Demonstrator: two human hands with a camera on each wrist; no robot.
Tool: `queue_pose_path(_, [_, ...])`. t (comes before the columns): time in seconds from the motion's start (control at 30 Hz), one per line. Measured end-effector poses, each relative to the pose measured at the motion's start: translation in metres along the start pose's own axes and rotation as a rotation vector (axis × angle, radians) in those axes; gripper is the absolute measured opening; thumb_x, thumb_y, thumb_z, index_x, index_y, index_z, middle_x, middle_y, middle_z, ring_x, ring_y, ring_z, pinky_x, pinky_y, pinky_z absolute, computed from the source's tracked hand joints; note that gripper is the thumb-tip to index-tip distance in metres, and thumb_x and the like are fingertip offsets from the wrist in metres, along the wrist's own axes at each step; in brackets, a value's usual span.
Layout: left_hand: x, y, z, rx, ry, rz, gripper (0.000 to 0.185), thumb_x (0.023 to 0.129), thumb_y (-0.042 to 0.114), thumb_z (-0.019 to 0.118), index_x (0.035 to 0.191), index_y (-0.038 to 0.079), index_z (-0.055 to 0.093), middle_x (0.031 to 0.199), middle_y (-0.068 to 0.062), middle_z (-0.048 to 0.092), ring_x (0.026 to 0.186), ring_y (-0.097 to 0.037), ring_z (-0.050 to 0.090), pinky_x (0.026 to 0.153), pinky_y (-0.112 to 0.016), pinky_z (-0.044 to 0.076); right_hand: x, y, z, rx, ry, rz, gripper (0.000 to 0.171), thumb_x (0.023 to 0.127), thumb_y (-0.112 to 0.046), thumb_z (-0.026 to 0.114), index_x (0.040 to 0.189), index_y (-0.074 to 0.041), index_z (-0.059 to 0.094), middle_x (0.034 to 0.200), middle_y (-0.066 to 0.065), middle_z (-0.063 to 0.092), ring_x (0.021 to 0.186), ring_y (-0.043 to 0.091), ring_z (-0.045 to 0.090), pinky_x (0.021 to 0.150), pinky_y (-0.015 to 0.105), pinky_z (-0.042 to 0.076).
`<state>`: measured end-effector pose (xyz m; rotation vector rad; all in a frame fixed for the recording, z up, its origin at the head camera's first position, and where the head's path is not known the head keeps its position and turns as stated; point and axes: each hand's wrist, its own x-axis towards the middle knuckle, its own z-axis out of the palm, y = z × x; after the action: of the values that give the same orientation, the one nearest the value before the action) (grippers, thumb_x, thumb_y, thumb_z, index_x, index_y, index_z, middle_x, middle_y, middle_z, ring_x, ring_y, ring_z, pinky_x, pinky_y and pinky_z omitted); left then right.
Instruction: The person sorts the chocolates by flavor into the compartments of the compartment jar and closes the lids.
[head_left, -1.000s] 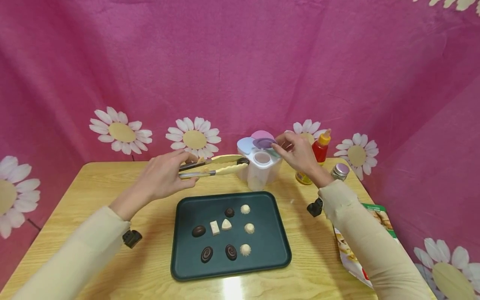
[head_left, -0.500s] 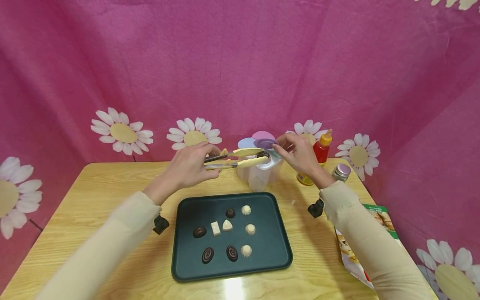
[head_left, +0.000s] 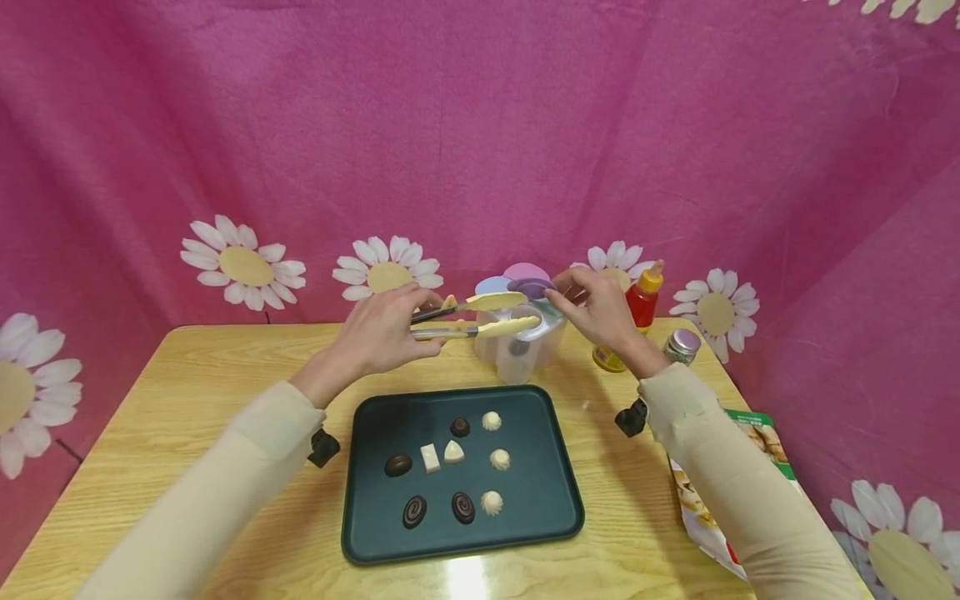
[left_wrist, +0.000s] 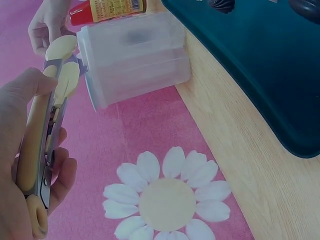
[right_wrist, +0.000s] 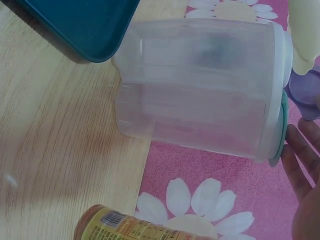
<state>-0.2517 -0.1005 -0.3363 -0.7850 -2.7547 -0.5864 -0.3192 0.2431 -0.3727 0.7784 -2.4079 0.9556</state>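
Note:
My left hand (head_left: 401, 329) grips cream-tipped metal tongs (head_left: 480, 315), whose tips stand slightly apart over the open compartment of a clear plastic container (head_left: 525, 354). Nothing shows between the tips. A dark chocolate (head_left: 517, 346) lies inside the container, seen as a dark blur (left_wrist: 135, 36) in the left wrist view. My right hand (head_left: 577, 296) pinches the container's raised purple lid flap (head_left: 531, 287). Several dark and white chocolates (head_left: 452, 451) sit on the dark green tray (head_left: 547, 517) in front.
A red sauce bottle (head_left: 643, 296) and a small silver-capped jar (head_left: 681, 342) stand right of the container. A printed packet (head_left: 712, 508) lies at the table's right edge. Pink daisy cloth (head_left: 390, 275) hangs close behind the table.
My left hand carried a dark chocolate in the tongs rightward to the container. The tips have since parted and the chocolate now lies inside. My right hand stayed on the purple flap.

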Motion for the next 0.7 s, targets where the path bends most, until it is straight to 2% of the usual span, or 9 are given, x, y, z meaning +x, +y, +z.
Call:
queue_pose_path(0.23, [-0.022,-0.005,-0.007,0.002,0.002,-0.022,0.050,0.082,0.033,0.086,0.125,0.013,0.072,0.109,-0.005,0.073,0.084,-0.019,0.063,0.067,-0.034,0.053,-0.001,-0.001,0.001,-0.004,-0.006,0.001,0.015,0.094,-0.012,0.079,0.103,-0.001,0.074,0.093,0.015,0.078,0.080,0.028,0.074,0.073,0.047,0.064])
queue_pose_path(0.53, [-0.058,-0.025,-0.012,0.021,-0.022,-0.033,0.050,0.080,0.028,0.088,0.123,0.008,0.071,0.107,-0.008,0.073,0.074,-0.015,0.056,0.062,-0.027,0.044,0.000,-0.002,-0.001,-0.009,-0.004,0.007,0.016,0.094,-0.012,0.079,0.103,-0.001,0.074,0.094,0.015,0.078,0.080,0.028,0.074,0.073,0.046,0.063])
queue_pose_path(0.7, [-0.077,-0.034,-0.010,0.030,-0.053,-0.055,0.051,0.080,0.028,0.088,0.123,0.006,0.071,0.107,-0.009,0.074,0.075,-0.014,0.056,0.063,-0.027,0.042,0.000,-0.002,0.000,-0.005,-0.010,0.017,0.016,0.094,-0.012,0.079,0.104,-0.001,0.074,0.095,0.016,0.078,0.082,0.029,0.074,0.075,0.048,0.064])
